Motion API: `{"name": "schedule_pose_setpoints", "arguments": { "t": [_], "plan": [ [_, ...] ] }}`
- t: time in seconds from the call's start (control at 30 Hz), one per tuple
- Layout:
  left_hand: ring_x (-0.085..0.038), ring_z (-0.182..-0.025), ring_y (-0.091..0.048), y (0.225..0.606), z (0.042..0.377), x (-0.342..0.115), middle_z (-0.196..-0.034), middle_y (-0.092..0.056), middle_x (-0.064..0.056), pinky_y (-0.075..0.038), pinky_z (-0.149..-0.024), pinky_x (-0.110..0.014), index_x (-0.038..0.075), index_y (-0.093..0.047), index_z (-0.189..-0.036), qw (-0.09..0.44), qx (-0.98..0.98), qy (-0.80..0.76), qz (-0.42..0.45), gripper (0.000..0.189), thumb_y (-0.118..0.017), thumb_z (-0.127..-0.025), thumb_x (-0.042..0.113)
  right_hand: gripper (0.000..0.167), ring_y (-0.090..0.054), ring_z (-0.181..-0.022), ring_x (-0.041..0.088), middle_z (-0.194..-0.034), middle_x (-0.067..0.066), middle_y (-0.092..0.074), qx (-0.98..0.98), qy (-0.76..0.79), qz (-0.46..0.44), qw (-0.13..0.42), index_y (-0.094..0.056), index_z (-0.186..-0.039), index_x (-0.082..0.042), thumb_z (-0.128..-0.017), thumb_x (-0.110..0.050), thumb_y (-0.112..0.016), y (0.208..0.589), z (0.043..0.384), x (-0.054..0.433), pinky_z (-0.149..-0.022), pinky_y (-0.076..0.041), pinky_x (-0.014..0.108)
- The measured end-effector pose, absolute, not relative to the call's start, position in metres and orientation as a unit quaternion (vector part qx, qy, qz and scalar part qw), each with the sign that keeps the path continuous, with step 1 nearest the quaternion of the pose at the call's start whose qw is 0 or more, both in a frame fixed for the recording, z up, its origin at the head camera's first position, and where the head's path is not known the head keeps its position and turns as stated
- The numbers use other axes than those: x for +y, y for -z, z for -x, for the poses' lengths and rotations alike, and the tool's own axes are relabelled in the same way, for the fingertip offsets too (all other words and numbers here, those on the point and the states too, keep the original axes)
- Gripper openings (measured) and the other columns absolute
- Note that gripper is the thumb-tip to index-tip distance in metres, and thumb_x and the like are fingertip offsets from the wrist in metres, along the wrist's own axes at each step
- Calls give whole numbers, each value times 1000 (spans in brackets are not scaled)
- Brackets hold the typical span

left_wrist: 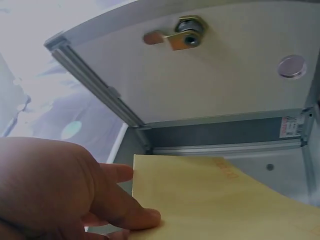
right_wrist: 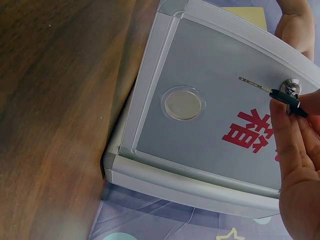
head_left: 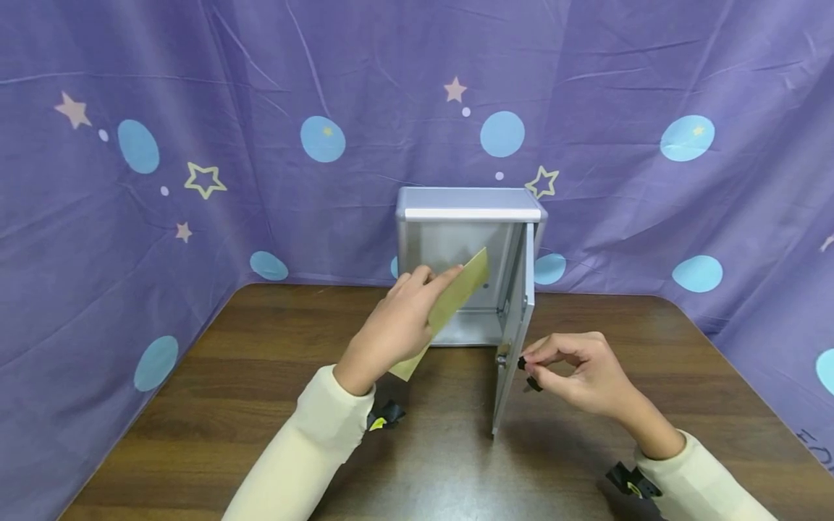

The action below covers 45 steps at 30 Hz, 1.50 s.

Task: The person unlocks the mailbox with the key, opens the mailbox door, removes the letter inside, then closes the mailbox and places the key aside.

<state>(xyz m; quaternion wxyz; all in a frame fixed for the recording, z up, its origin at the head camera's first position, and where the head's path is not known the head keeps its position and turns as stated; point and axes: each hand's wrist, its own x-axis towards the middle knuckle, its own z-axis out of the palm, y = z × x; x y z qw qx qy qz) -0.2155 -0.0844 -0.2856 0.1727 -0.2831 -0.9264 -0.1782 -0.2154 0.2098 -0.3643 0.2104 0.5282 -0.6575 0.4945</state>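
Pinching edge of yellow paper envelope (head_left: 457, 299) in left hand (head_left: 402, 311), with fingers closed on it. Holding it tilted before opening of grey metal box (head_left: 472, 205). Pinching black-headed key (right_wrist: 285, 98) in right hand (head_left: 586, 373), thumb against fingertips, at cylinder lock (right_wrist: 291, 85) of box's open door (right_wrist: 220, 75). On door's outer face, red lettering (right_wrist: 246, 134) and round window (right_wrist: 183, 104). Under box, brown wooden table (head_left: 247, 405); behind, purple star-printed curtain (head_left: 391, 58).

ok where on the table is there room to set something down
The brown wooden table is bare at left, between the purple patterned curtain and the cream left sleeve; a smaller patch lies between the right hand and the table's right edge. It's crowded before the silver-grey metal box, around the left hand, yellow paper and open grey door.
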Motion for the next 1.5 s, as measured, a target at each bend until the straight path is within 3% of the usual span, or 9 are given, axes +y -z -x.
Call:
{"name": "schedule_pose_setpoints", "arguments": {
  "t": [0.2,0.57,0.83,1.03,1.27,1.5],
  "plan": [
    [-24,-89,-49,277,208,-91,-108,-57,-8,-47,-83,-36,15,-48,-154,187,-916,181,305,87,-56,-76,-23,37,-75,-82,23,-87,21,-74,-660,-495,-525,208,-72,-89,3,-65,30,-65,364,215,210,-70,-62,27],
    [-24,-82,-49,251,189,-120,-94,-54,-7,-45,-76,-35,11,-53,-150,222,-891,212,333,78,-45,-80,-25,37,-75,-82,22,-86,21,-74,-660,-493,-528,208,-72,-89,3,-65,30,-65,364,215,209,-70,-62,27],
    [-18,-82,-52,235,189,-162,-98,-58,-5,-48,-72,-32,13,-52,-151,206,-863,282,366,71,-54,-88,-19,37,-74,-81,21,-87,21,-74,-663,-493,-523,210,-73,-89,2,-66,30,-65,362,214,209,-71,-62,27],
    [-17,-92,-60,229,194,-197,-111,-61,-4,-50,-73,-29,20,-50,-153,187,-858,328,349,70,-63,-92,-13,38,-75,-83,21,-87,21,-74,-660,-491,-528,212,-73,-90,2,-65,30,-65,363,214,209,-73,-61,27],
    [-19,-89,-56,225,193,-226,-117,-58,-8,-48,-64,-21,22,-47,-155,210,-845,392,297,71,-64,-94,-11,38,-74,-83,20,-87,21,-73,-652,-497,-534,207,-72,-91,4,-66,31,-63,361,214,210,-69,-62,26],
    [-20,-87,-56,231,204,-246,-117,-56,-11,-50,-63,-15,21,-45,-156,236,-836,424,257,74,-64,-93,-12,37,-74,-83,21,-87,20,-74,-654,-494,-532,209,-72,-90,4,-66,30,-64,361,212,210,-72,-62,27]
  ]
}}
